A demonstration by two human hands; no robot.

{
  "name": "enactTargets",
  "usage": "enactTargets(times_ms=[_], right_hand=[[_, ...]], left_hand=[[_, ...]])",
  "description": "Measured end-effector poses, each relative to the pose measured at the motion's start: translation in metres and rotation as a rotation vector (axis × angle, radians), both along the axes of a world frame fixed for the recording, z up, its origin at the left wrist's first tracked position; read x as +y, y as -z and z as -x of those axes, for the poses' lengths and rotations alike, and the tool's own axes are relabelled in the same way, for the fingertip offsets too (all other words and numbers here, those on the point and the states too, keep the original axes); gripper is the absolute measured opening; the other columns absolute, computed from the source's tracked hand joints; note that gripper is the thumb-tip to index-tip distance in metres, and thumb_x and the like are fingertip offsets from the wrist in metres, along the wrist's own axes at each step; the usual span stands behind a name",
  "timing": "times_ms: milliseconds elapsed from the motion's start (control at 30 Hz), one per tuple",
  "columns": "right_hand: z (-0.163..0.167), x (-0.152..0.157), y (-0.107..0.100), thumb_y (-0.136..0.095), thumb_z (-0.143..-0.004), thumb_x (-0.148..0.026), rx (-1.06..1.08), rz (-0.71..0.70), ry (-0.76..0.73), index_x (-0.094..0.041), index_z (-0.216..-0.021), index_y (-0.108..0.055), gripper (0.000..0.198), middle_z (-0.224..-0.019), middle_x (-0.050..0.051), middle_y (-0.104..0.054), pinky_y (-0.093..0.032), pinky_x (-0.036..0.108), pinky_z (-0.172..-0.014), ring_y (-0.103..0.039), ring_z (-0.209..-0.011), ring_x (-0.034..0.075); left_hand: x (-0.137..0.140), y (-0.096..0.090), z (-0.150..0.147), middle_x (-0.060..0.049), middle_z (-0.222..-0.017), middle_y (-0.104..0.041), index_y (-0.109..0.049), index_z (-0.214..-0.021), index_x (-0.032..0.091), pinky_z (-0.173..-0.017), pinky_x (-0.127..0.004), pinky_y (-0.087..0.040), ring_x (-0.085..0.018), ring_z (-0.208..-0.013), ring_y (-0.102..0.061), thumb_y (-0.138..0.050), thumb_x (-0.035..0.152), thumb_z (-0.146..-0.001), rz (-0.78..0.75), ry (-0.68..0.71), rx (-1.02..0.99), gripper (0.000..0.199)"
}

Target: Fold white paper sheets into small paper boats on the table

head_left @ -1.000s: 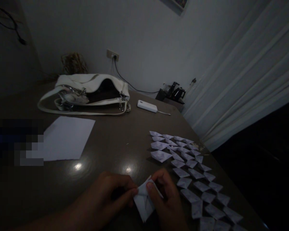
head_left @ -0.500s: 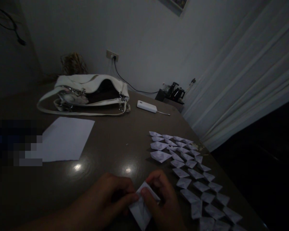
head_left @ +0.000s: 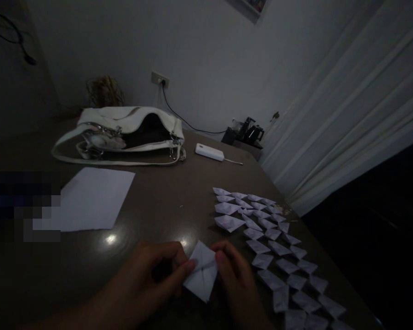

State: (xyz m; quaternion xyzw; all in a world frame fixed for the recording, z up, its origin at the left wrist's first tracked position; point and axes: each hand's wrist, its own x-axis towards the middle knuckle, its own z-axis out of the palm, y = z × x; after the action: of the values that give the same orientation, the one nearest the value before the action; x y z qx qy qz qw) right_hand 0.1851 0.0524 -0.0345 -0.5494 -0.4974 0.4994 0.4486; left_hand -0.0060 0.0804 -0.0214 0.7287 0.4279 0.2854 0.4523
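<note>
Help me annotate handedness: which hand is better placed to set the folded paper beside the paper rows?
Probably the right hand: it holds the folded paper and sits nearer the paper rows, while the left hand grips the opposite edge.

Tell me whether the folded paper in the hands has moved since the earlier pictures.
Yes. The folded paper has shifted slightly up and left in the picture, judged against the wall outlet.

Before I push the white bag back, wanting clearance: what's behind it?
A brown bundle and the wall show behind the white bag; anything low there is covered.
</note>
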Motion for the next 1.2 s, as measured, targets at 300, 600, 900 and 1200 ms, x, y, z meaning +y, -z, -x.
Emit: enactTargets(times_ms=[300, 600, 900, 1200], right_hand=[[0.000, -0.002, 0.004, -0.055, -0.089, -0.057, 0.059, 0.038, -0.066, -0.019, -0.076, -0.049, 0.040, -0.057, -0.006, -0.043, -0.034, 0.016, -0.043, -0.040, -0.047, 0.008], [-0.001, -0.002, 0.004, -0.055, -0.089, -0.056, 0.039, -0.002, -0.051, -0.019, -0.073, -0.048, 0.040, -0.058, -0.005, -0.042, -0.035, 0.017, -0.044, -0.040, -0.049, 0.009], [0.003, -0.004, -0.007, -0.052, -0.089, -0.055, -0.139, -0.118, -0.188, -0.019, -0.069, -0.047, 0.042, -0.060, -0.004, -0.042, -0.032, 0.020, -0.048, -0.039, -0.054, 0.010], [-0.001, -0.007, 0.004, -0.061, -0.087, -0.045, -0.042, -0.012, -0.163, -0.020, -0.099, -0.060, 0.028, -0.079, 0.002, -0.061, -0.046, 0.022, -0.061, -0.059, -0.070, 0.014]], left_hand=[[-0.001, 0.001, -0.001, 0.003, -0.054, -0.060, -0.060, -0.064, 0.017, -0.054, -0.019, -0.039, -0.011, -0.054, -0.055, -0.049, 0.044, -0.090, 0.011, -0.005, 0.010, 0.039], [0.001, -0.004, -0.002, 0.002, -0.056, -0.059, -0.056, -0.066, 0.017, -0.052, -0.018, -0.040, -0.011, -0.054, -0.055, -0.048, 0.046, -0.090, 0.148, 0.063, -0.071, 0.038], [-0.002, 0.003, -0.001, 0.000, -0.072, -0.063, -0.065, -0.100, 0.021, -0.062, -0.022, -0.044, -0.016, -0.068, -0.058, -0.056, 0.050, -0.083, 0.053, 0.033, 0.010, 0.035], [0.000, 0.009, 0.001, 0.004, -0.065, -0.057, -0.063, -0.103, 0.022, -0.057, -0.020, -0.040, -0.014, -0.061, -0.054, -0.053, 0.048, -0.088, 0.052, 0.034, -0.065, 0.031]])
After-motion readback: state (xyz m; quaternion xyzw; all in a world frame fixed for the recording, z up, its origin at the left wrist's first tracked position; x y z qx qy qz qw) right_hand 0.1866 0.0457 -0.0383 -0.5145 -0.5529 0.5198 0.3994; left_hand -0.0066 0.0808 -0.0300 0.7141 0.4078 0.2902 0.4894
